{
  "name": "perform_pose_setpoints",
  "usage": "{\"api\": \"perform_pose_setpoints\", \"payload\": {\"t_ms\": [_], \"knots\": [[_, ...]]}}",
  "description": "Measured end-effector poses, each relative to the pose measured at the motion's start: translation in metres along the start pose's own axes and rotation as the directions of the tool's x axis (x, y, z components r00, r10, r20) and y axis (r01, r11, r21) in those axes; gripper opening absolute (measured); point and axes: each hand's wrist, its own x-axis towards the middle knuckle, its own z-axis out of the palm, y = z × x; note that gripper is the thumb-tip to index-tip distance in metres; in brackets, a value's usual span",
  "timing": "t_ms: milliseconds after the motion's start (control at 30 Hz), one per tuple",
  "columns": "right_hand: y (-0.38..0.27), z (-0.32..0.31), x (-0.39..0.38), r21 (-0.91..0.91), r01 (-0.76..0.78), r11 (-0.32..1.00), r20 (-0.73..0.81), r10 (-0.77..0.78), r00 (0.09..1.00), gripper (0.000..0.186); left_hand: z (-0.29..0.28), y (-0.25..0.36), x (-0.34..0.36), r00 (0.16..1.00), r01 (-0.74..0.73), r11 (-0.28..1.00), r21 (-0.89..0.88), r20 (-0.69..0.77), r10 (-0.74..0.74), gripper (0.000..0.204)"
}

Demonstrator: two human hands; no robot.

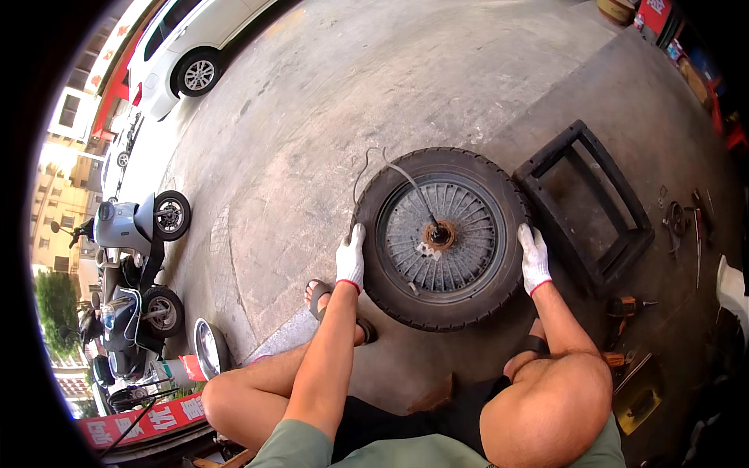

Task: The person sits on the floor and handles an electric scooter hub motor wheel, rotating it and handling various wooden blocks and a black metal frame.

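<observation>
A wheel with a black tire (pixel 437 312) and a weathered, spoked-pattern metal hub (pixel 460 265) lies roughly flat before me. A grey cable (pixel 404 176) runs from its rusty centre out past the upper left of the tire. My left hand (pixel 349 257), in a white knit glove, grips the tire's left side. My right hand (pixel 534 259), gloved alike, grips the right side. A black rectangular frame (pixel 612 175) lies just right of the wheel, near my right hand. The fingertips are partly hidden against the rubber.
Tools (pixel 676 222) and a cordless drill (pixel 622 306) lie at the right. A yellow object (pixel 640 402) is near my right knee. Scooters (pixel 129 226), a round metal basin (pixel 211 347) and a bucket (pixel 168 370) stand at the left. A white car (pixel 175 58) is parked beyond.
</observation>
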Motion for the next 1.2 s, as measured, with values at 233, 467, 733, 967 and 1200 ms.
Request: {"api": "perform_pose_setpoints", "payload": {"t_ms": [233, 467, 733, 967, 1200], "knots": [[0.004, -0.01, 0.005, 0.005, 0.067, 0.998, 0.025, -0.067, 0.997, 0.057, 0.003, 0.005, -0.007, 1.0, 0.019, 1.0, -0.007, 0.004, -0.018, 0.075], [0.013, -0.007, 0.003, -0.01, 0.121, 0.993, 0.065, -0.12, 0.991, 0.055, -0.005, -0.008, -0.006, 1.0, -0.018, 0.999, -0.041, -0.009, 0.018, 0.074], [-0.001, -0.005, -0.011, -0.195, 0.108, 0.975, 0.081, -0.094, 0.992, 0.065, -0.006, 0.0, 0.006, 0.998, -0.016, 1.0, -0.002, 0.059, 0.016, 0.08], [-0.007, -0.011, -0.023, -0.256, 0.101, 0.961, 0.164, -0.06, 0.985, 0.068, -0.009, 0.005, 0.029, 0.992, -0.036, 0.999, 0.007, 0.12, 0.035, 0.083], [-0.026, 0.008, 0.014, -0.366, 0.277, 0.888, 0.258, -0.19, 0.948, 0.062, -0.006, 0.032, 0.04, 0.982, -0.105, 0.987, 0.119, 0.169, 0.085, 0.082]]}}
